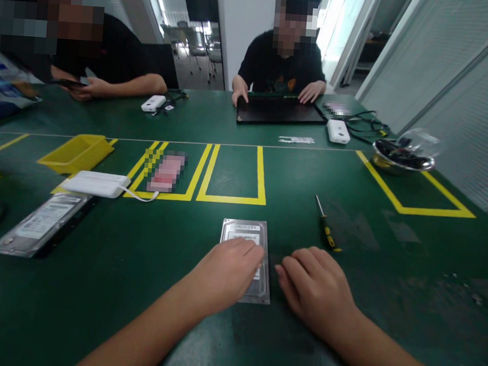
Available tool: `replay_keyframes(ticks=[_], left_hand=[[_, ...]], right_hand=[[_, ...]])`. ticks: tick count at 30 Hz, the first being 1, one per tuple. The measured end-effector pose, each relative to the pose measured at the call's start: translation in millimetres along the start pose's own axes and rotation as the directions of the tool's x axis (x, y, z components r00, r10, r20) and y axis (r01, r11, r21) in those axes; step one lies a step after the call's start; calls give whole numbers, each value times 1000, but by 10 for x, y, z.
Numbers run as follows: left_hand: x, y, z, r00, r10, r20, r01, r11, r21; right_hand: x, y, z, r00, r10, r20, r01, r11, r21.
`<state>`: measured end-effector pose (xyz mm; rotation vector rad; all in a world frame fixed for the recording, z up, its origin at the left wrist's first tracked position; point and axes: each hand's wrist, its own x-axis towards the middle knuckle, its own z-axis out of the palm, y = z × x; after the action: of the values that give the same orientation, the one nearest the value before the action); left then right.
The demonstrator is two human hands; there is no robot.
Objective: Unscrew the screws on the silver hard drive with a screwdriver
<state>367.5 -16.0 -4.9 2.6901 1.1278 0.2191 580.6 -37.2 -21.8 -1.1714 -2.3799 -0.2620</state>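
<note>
An electronics workbench inside an office building. A wide green anti-static table mat (95,284) is marked with yellow tape boxes (233,174); hard drives (40,224), a small screwdriver (324,225), a yellow parts tray (77,152) and a laptop (280,110) lie on it. Behind the seated co-workers are glass partitions (445,57) and office chairs (195,40).

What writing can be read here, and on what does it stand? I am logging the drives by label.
No text can be read.
Hard drive under the left hand: label lines too small to read.
Second hard drive at left: label blurred.
White strip near the laptop: print illegible.
Right hand rests on the table, beside the first drive.
</note>
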Motion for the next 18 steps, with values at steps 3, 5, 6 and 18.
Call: replay_keyframes(ticks=[3,5,6,18], left_hand=[[1,3,-11,1000,-6,5,6,1000,-7],[-1,1,-13,1000,-10,-2,10,1000,-17],[-3,0,-11,1000,-10,-6,10,1000,-23],[12,-31,-37,1000,-1,-9,-1,992,-124]], right_hand=[[56,176,-88,969,240,60,-212,930,-300],[78,298,-131,909,404,108,-323,842,-431],[84,354,-143,868,479,134,-372,804,-464],[108,604,-76,648,679,346,-517,725,-455]])
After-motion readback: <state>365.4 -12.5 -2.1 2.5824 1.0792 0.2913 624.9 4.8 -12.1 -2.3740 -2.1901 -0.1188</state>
